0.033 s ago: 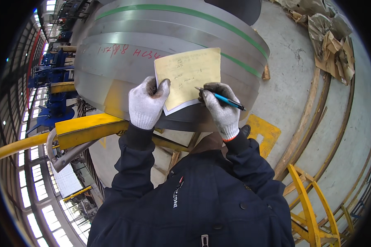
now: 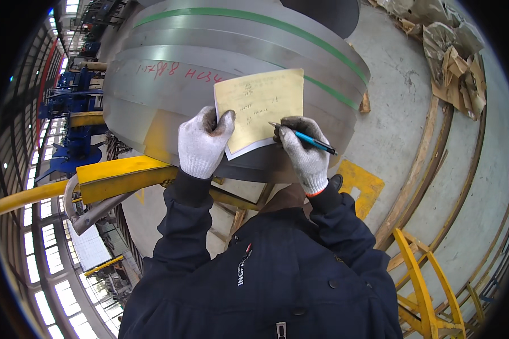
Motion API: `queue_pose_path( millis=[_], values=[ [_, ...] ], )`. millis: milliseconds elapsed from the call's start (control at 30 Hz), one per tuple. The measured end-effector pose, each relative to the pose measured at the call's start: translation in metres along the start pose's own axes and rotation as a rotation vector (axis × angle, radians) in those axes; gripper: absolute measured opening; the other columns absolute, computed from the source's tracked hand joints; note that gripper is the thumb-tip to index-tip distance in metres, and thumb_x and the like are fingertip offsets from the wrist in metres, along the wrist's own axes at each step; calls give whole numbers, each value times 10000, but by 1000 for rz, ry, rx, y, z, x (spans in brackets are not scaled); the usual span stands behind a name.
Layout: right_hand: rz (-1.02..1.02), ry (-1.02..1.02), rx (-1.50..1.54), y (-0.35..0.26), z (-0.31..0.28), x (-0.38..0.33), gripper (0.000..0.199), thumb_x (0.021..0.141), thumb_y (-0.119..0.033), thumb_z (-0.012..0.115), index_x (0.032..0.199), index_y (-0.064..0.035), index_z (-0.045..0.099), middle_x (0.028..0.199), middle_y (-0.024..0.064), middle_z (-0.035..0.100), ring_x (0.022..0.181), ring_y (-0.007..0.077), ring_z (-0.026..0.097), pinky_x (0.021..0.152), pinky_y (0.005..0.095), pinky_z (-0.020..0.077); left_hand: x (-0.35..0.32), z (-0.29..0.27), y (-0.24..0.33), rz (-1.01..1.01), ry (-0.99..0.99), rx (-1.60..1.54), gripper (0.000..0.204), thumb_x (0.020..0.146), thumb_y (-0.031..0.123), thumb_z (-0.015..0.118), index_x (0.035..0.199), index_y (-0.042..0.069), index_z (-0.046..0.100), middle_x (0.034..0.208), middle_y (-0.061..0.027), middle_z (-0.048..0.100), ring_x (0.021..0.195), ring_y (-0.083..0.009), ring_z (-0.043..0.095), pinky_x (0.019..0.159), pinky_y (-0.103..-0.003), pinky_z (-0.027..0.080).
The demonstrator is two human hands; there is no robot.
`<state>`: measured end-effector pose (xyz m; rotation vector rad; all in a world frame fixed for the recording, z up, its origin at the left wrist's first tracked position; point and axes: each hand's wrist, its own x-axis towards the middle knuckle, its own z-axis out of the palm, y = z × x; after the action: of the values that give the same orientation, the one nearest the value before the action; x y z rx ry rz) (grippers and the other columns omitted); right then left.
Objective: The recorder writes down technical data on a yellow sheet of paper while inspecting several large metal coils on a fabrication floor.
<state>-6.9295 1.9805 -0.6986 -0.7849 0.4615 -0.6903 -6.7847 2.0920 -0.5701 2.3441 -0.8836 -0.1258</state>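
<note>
My left hand [image 2: 205,141], in a white glove with dark-stained fingertips, is closed on the left edge of a yellow paper pad [image 2: 257,107], thumb on top. Handwriting marks the top sheet, and a white sheet shows beneath it. My right hand [image 2: 304,150], gloved the same way, grips a blue pen [image 2: 308,139]. The pen's tip sits just over the paper's lower right part; whether it touches cannot be made out. Behind the pad lies a large grey steel coil [image 2: 175,53] with green straps and red handwriting.
A yellow metal beam [image 2: 121,172] juts in at the left below the coil. Long wooden planks [image 2: 418,164] and crumpled brown paper [image 2: 458,79] lie on the floor at right. A yellow frame [image 2: 418,282] stands at lower right, blue machinery [image 2: 70,147] at far left.
The view has shifted very slightly. Both hands keep their holds on the pad and pen, and the pen tip stays near the same spot on the paper.
</note>
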Motion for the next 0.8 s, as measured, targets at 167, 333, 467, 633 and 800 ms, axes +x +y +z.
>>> queue_pose_path(
  millis=[167,333,467,633,800],
  values=[
    [-22,-10,-23,-1,-4,-2,188,1006,-23,748,1182,31,709,992,70,763,877,110,707,798,259,587,0,-6,5,-41,-43,93,279,992,173,769,958,-93,692,744,-136,700,718,-54,535,671,-297,525],
    [-42,-18,-39,-3,-5,-1,195,1004,-10,745,1188,40,705,1007,88,763,889,133,725,811,279,602,1,-2,7,10,38,64,335,948,252,761,835,-45,654,644,-242,577,543,-381,586,563,-419,478],
    [-42,-16,-62,-2,-6,-3,205,1006,-10,743,1198,47,699,1018,102,764,897,149,736,826,292,609,1,-3,5,11,29,92,317,948,248,759,854,-41,667,671,-251,595,574,-412,592,572,-423,482],
    [-32,-27,-80,-4,-5,-5,207,1017,-17,739,1209,41,690,1018,99,759,897,149,731,821,288,602,0,-4,5,-8,12,64,306,952,251,755,879,-37,681,701,-261,610,620,-441,609,586,-426,488],
    [-32,-27,-71,-2,-7,-8,201,1021,-26,742,1204,37,687,1009,92,755,885,142,724,803,279,594,0,-5,9,-2,9,62,312,957,259,749,888,-38,682,721,-267,619,656,-457,628,595,-435,494]
  ],
)
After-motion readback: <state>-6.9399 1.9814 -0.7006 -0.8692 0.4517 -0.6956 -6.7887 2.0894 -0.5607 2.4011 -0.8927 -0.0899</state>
